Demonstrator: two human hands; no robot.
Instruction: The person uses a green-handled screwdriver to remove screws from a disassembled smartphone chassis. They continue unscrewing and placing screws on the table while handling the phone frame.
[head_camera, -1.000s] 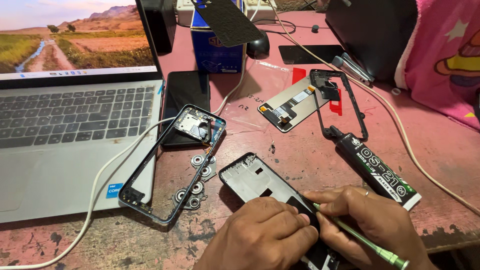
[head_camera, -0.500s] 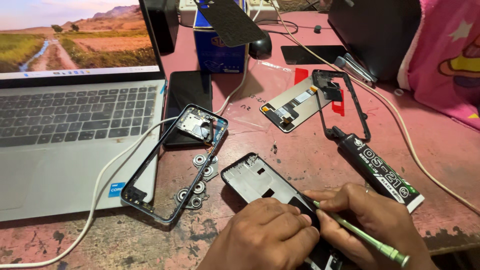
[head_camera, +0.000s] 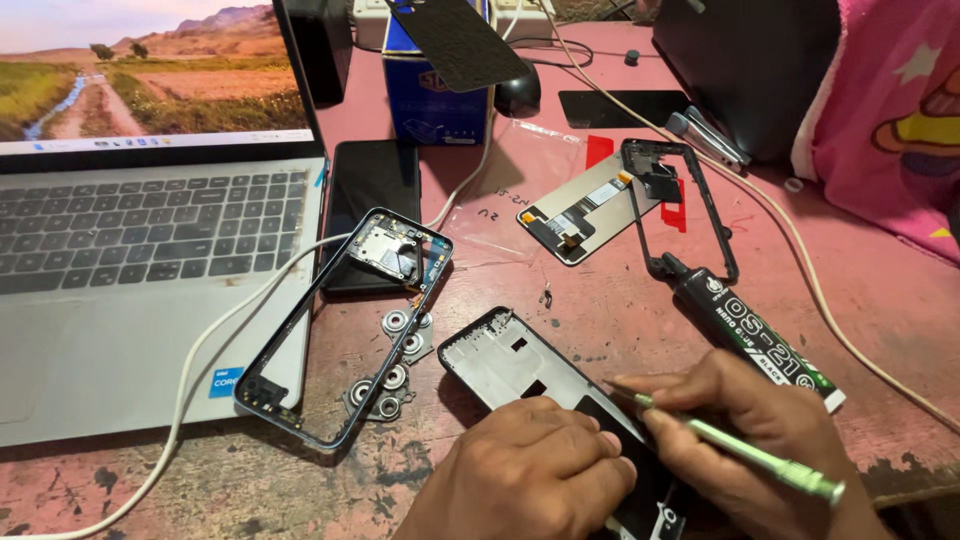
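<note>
My left hand (head_camera: 530, 475) presses knuckles-up on the phone frame (head_camera: 520, 365) lying on the pink table (head_camera: 600, 300) before me, while my right hand (head_camera: 760, 440) pinches the green screwdriver (head_camera: 740, 452), tip on that frame

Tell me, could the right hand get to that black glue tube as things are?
Probably yes. The black glue tube lies just beyond the right hand on the bare table, nothing between, though that hand holds a green screwdriver.

The right hand (head_camera: 760, 440) has drawn the green screwdriver (head_camera: 740, 450) slightly back along the phone frame (head_camera: 510, 365); the view shifted a little.
</note>
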